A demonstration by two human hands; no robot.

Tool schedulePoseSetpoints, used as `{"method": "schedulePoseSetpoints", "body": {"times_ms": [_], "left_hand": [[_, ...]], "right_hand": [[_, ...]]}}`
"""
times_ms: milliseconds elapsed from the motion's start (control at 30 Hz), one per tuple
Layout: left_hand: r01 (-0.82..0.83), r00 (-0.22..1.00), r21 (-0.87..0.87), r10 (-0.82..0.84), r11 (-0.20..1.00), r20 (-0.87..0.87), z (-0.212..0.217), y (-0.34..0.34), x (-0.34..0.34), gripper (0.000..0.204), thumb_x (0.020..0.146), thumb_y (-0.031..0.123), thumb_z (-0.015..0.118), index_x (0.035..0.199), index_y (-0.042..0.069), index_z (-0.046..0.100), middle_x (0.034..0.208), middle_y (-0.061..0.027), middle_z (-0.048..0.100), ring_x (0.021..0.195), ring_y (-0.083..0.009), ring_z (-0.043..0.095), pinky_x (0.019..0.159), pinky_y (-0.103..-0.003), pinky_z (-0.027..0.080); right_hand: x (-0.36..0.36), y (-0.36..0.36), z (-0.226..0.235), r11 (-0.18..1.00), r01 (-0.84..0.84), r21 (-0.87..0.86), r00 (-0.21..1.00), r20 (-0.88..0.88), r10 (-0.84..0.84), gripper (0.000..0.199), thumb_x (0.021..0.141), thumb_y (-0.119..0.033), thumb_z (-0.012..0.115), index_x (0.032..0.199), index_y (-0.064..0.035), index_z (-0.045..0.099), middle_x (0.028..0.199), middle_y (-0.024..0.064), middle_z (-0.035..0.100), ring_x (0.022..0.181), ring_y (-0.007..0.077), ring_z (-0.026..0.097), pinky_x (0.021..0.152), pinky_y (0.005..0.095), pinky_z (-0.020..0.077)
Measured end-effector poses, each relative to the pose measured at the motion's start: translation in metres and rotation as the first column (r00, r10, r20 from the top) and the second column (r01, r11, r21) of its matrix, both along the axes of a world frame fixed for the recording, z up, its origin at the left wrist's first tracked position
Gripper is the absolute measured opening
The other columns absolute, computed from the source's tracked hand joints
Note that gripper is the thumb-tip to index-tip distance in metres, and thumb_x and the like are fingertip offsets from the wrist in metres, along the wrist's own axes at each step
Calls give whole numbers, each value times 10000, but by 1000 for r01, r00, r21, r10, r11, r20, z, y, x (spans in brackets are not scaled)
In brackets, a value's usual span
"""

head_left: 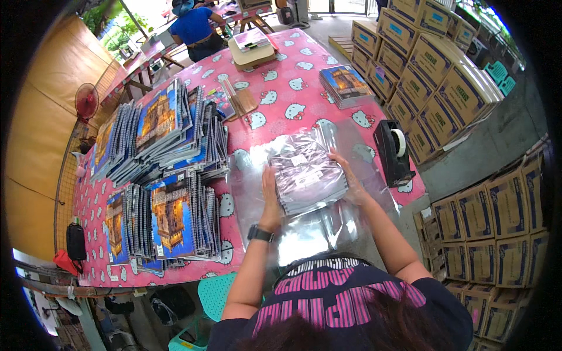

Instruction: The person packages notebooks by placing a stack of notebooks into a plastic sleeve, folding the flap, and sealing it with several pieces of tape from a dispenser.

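Head view shows a stack of spiral notebooks (307, 175) at picture centre, wrapped in glossy clear plastic film (304, 231) that crinkles and glares, so the covers underneath are hard to make out. It lies on a table under a pink vinyl cloth (281, 88) printed with white cartoon cats.

At nine o'clock of the stack, the left hand (270, 199) lies flat against its side, fingers straight, pressing rather than grasping; a dark watch (260, 233) bands the wrist. At three o'clock, the right hand (350, 178) cups the other side, partly veiled by film, so I cannot tell whether it pinches anything.

Farther toward nine, fanned piles of blue-covered notebooks (170, 175) spread out. Toward two stands a black tape dispenser (393, 153); beyond it, cardboard cartons (433, 70), some cut off by the dark rim.
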State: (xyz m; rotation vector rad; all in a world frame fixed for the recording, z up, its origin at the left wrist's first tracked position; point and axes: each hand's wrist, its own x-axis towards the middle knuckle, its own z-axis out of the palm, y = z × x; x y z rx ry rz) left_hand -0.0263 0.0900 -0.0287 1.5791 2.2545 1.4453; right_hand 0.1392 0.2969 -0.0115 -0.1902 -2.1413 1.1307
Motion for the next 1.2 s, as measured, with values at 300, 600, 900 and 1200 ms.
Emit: {"method": "schedulePoseSetpoints", "body": {"times_ms": [300,600,900,1200], "left_hand": [[-105,702,339,-172,935,691,120,-8,6,778,647,56,791,1279,-8,343,1150,-99,518,1032,-181,534,899,-305,447],[-162,691,313,-119,936,713,89,-46,30,769,585,30,810,1230,64,392,1104,-82,534,1009,-187,548,879,-312,468],[-204,970,288,155,936,185,76,-91,29,852,598,259,820,1309,59,394,1337,-137,385,1262,-283,344,1063,-400,257],[-246,936,175,281,953,-212,122,-85,31,572,675,236,779,1167,64,542,1212,-119,532,1169,-327,429,1010,-467,286]], "right_hand": [[-29,-21,92,773,-183,-607,978,-34,205,897,577,-175,865,1288,27,357,1117,93,561,1026,190,544,902,327,435],[-21,-72,57,733,-200,-650,964,5,267,1022,572,-127,866,1362,14,233,1220,99,462,1133,178,456,963,330,389],[21,-37,76,989,-144,18,988,59,143,899,568,-360,837,1296,-32,424,1290,121,446,1193,238,387,1020,370,304],[5,-47,131,825,-326,-461,945,-129,301,459,616,-233,779,1037,-117,637,1120,17,614,1137,246,456,982,385,333]]}}
